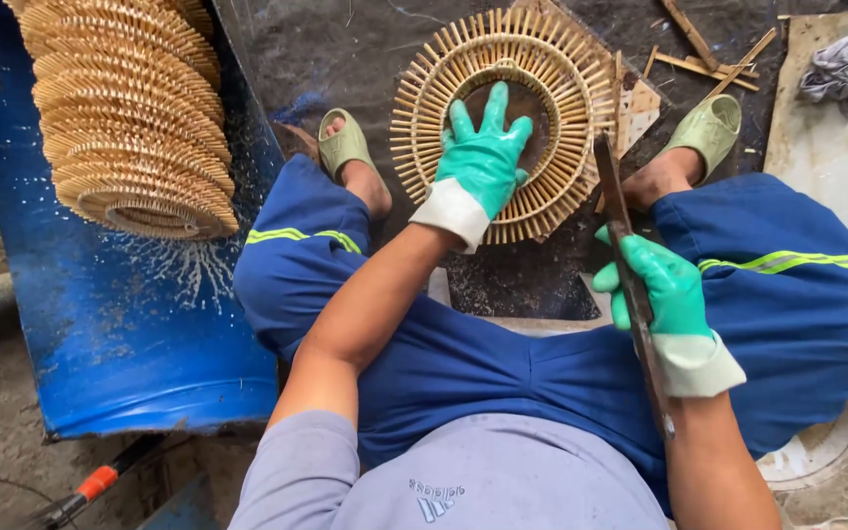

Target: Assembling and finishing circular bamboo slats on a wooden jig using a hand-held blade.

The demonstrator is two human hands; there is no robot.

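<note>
A stack of round bamboo frames (130,113) is seen on the blue sheet (120,344) at the left. A round bamboo frame (552,69) is pressed flat to the dark ground by the spread left hand (483,157). A long blade (630,285) is gripped in the closed right hand (662,294), just right of the frame.

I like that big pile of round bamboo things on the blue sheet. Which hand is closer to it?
Left. The left hand presses a round bamboo frame beside the stack; the right hand, gripping a long blade, is farther off.
</note>
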